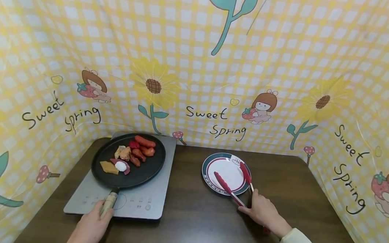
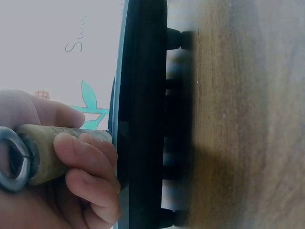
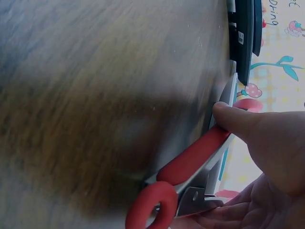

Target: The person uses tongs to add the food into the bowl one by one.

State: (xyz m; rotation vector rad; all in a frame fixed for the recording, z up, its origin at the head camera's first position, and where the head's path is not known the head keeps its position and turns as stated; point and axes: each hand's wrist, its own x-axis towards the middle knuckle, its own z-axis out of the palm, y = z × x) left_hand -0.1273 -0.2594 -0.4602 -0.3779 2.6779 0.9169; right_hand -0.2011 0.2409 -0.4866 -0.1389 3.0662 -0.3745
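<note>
My left hand [image 1: 91, 222] grips the tan handle [image 1: 108, 204] of a black frying pan [image 1: 150, 176], fingers curled round it in the left wrist view. In the pan lie a red sausage [image 1: 145, 141], several browned meat pieces [image 1: 138, 154], a flat yellow piece [image 1: 109, 167] and a purple-edged piece with a round white top [image 1: 120, 166]. On the right, my right hand [image 1: 265, 210] holds metal tongs [image 3: 193, 155] with red grips and red tips, thumb on one arm. The spread tips overlap a white plate [image 1: 229, 171] with a dark green and red rim.
Beneath the pan is a silver induction cooktop [image 1: 133, 212] with touch controls. Both it and the plate stand on a dark brown wooden table [image 1: 185, 194]. A yellow checked cloth [image 1: 196, 81] with flowers and lettering hangs round the back and sides.
</note>
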